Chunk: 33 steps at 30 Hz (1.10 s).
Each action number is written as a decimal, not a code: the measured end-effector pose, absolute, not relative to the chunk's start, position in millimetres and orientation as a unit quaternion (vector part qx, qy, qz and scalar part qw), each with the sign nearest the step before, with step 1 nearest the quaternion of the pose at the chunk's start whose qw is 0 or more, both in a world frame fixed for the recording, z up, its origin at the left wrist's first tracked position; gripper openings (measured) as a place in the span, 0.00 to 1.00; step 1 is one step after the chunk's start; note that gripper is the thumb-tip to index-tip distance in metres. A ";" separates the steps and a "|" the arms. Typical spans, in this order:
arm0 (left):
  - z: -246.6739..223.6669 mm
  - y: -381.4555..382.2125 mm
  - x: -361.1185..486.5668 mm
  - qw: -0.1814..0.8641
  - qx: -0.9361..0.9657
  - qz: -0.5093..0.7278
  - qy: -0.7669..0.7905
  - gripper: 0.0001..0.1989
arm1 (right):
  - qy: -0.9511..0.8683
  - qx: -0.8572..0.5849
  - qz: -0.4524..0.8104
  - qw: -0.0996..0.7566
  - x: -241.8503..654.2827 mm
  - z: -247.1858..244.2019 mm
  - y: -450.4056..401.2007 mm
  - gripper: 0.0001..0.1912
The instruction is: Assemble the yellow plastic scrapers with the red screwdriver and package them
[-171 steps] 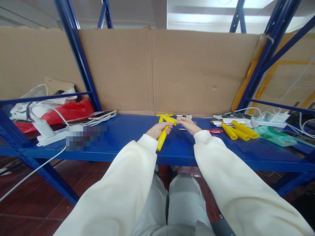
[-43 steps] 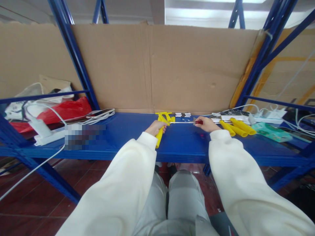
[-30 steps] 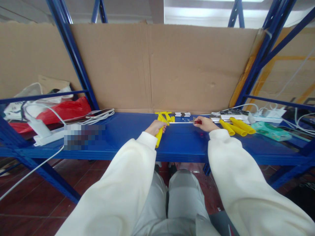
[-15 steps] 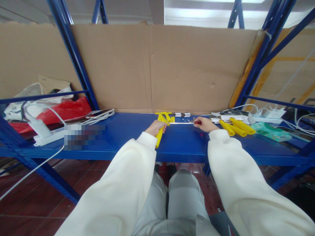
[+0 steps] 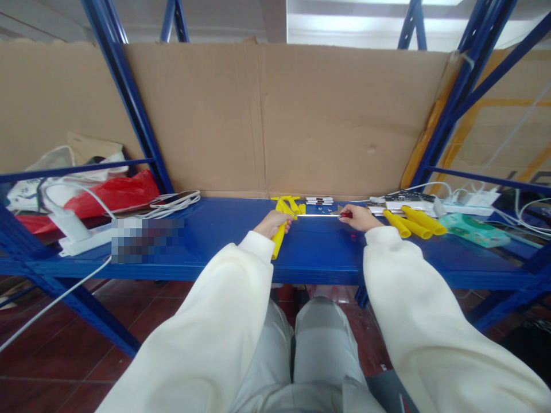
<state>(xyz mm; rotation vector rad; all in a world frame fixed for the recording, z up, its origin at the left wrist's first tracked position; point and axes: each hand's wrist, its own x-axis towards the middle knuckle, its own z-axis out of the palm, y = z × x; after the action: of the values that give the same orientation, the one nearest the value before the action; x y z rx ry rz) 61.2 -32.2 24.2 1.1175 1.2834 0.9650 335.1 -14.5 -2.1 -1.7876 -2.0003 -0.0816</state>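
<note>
My left hand (image 5: 275, 223) is closed around a yellow tube-shaped piece (image 5: 278, 244), whose open lower end points toward me. In my right hand (image 5: 358, 218) is the dark red handle of a screwdriver (image 5: 318, 215), gripped by the fingers. Its long metal shaft runs level to the left, and the tip meets the yellow piece by my left fingers. Just behind my left hand lie more yellow parts (image 5: 294, 204). Small bits, too small to name, are scattered near the shaft.
Several yellow tubes (image 5: 413, 223) lie right of my right hand, beside a green soft pack (image 5: 476, 229). White-and-dark strips (image 5: 319, 201) sit at the back. A white power strip (image 5: 86, 238) and red bag (image 5: 114, 192) are at left. Cardboard (image 5: 301, 120) walls the back of the blue shelf (image 5: 215, 229).
</note>
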 end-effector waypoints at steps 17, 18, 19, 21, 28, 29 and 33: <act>27.0 -37.0 63.5 0.505 0.498 0.396 0.584 0.10 | -0.759 -0.593 -0.118 0.240 339.8 -10.5 -2.5 0.06; 27.0 -37.1 63.5 0.499 0.500 0.397 0.585 0.10 | -0.762 -0.590 -0.122 0.238 339.0 -10.4 -2.8 0.06; 26.9 -37.3 63.5 0.494 0.503 0.399 0.587 0.09 | -0.764 -0.587 -0.125 0.236 338.0 -10.0 -3.4 0.06; 26.8 -38.4 63.6 0.482 0.509 0.399 0.591 0.10 | -0.767 -0.586 -0.131 0.228 335.3 -8.7 -5.6 0.07; 28.6 -43.0 64.0 0.447 0.526 0.393 0.607 0.15 | -0.778 -0.569 -0.162 0.209 327.8 -4.9 -13.0 0.08; 28.6 -42.9 63.7 0.442 0.529 0.393 0.609 0.15 | -0.779 -0.569 -0.162 0.206 327.4 -4.4 -13.6 0.09; 26.9 -40.5 61.5 0.421 0.543 0.393 0.611 0.15 | -0.782 -0.579 -0.135 0.187 325.1 -1.2 -17.8 0.11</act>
<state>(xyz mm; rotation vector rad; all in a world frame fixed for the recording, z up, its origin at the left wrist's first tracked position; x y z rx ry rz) 61.5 -40.5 26.9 1.3616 1.5298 0.9855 325.1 -17.8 -1.2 -1.6292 -2.2026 -0.3805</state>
